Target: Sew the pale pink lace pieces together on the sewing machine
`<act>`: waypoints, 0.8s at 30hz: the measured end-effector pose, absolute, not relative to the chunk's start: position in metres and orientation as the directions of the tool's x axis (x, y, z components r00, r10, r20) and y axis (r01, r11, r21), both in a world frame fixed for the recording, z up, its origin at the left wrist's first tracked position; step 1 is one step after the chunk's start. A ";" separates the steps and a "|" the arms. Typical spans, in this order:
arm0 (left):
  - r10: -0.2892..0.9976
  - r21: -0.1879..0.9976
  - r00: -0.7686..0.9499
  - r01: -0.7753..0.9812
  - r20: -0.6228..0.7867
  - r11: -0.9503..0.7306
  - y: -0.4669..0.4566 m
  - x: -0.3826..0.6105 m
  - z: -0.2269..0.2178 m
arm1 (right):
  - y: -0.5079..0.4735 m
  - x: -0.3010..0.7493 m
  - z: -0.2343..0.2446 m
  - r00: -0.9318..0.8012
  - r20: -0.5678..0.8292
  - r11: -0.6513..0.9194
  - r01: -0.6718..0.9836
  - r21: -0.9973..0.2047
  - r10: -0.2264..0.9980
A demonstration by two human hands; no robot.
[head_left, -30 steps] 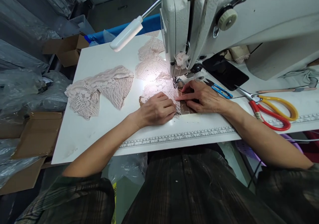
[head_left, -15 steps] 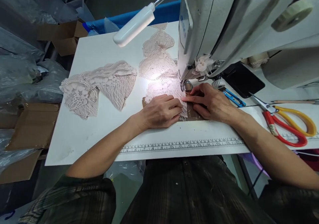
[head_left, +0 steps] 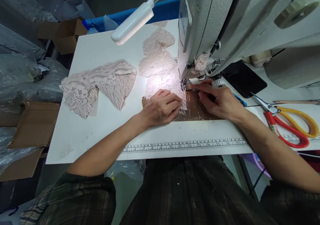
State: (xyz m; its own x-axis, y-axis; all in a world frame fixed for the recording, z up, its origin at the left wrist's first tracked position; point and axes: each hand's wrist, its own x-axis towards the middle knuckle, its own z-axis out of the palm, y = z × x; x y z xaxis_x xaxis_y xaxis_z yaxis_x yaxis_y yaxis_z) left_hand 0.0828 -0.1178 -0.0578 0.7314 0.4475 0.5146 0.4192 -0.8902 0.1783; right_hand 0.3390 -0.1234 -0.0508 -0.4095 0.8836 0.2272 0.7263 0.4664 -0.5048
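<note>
My left hand [head_left: 161, 107] lies on a pale pink lace piece [head_left: 160, 70], fingers curled and pressing it onto the white table [head_left: 100, 131]. My right hand [head_left: 220, 100] rests on the brown patch of the table [head_left: 193, 110], its fingers stretched toward the presser foot [head_left: 186, 84] of the white sewing machine [head_left: 225, 28]. The lace runs from under the needle away across the table, lit by the lamp.
A second lace piece [head_left: 100, 85] lies to the left. A white gooseneck lamp [head_left: 132, 21] hangs above. Red and yellow scissors [head_left: 287, 125], blue snips [head_left: 241, 101] and a black phone [head_left: 243, 80] lie to the right. A ruler strip [head_left: 185, 144] lines the near edge. Cardboard boxes [head_left: 32, 125] stand at the left.
My right hand has slid forward toward the presser foot, baring more of the brown patch. My left hand has stayed on the lace. My head has moved closer to the machine.
</note>
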 end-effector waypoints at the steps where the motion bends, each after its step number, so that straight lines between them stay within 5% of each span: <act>1: 0.451 0.186 0.727 0.419 0.517 -0.889 -0.118 0.083 -0.058 | -0.124 0.340 -0.049 -0.388 0.219 0.444 0.737 -0.510 0.895; 12: 0.450 0.185 0.734 0.417 0.509 -0.890 -0.115 0.081 -0.057 | -0.121 0.339 -0.060 -0.548 0.280 0.614 0.669 -0.418 0.788; 24: 0.339 0.033 0.787 0.378 0.515 -0.925 -0.112 0.079 -0.056 | -0.120 0.338 -0.066 -0.596 0.257 0.645 0.649 -0.404 0.761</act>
